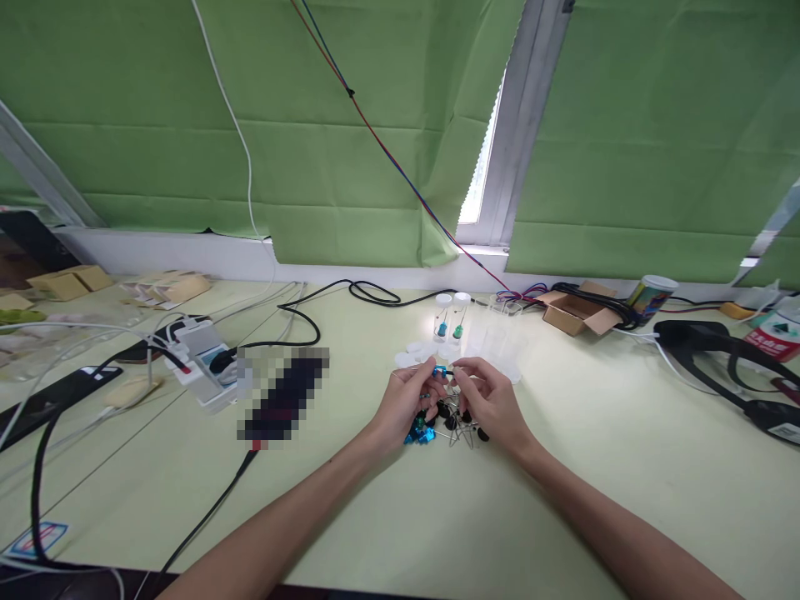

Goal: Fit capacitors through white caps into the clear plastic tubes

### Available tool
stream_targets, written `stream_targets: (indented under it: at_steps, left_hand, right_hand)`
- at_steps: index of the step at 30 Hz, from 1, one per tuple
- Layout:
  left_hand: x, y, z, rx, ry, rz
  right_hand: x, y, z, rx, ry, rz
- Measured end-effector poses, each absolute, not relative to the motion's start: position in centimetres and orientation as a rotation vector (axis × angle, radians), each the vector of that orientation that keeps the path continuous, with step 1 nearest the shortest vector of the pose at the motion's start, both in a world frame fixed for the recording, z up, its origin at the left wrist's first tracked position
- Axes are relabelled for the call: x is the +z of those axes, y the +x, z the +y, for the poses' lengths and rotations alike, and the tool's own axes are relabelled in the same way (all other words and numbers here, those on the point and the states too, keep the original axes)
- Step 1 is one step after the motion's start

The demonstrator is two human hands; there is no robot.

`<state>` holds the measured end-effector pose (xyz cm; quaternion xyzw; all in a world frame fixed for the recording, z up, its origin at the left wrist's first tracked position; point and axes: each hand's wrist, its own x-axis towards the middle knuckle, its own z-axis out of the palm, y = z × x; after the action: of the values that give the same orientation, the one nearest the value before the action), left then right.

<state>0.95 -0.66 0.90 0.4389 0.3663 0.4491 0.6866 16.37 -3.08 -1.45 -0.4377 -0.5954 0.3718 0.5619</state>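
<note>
Between the thumb and fingers of my left hand is a small shiny blue piece. The closed fingertips of my right hand meet it from the other side and pinch a small dark part, too small to name. Whether the two parts are joined cannot be told. Beneath my hands lies a pile of loose blue pieces, thin metal wires and black round parts, partly hidden by my fingers. Just beyond stand two small clear vials with white caps, one with a blue piece inside, the other with a green piece.
Clear empty tubes and white round caps lie behind my hands. To the left are a power strip with cables and a pixelated dark object. An open cardboard box and a black headset sit to the right.
</note>
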Motion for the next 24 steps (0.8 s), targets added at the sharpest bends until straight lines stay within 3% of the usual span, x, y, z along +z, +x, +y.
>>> stream_targets:
  at_steps: [24]
  left_hand:
    - [1.03, 0.89, -0.82, 1.013, 0.973, 0.768]
  right_hand:
    - [-1.53, 16.33, -3.16, 0.8, -1.137, -1.49]
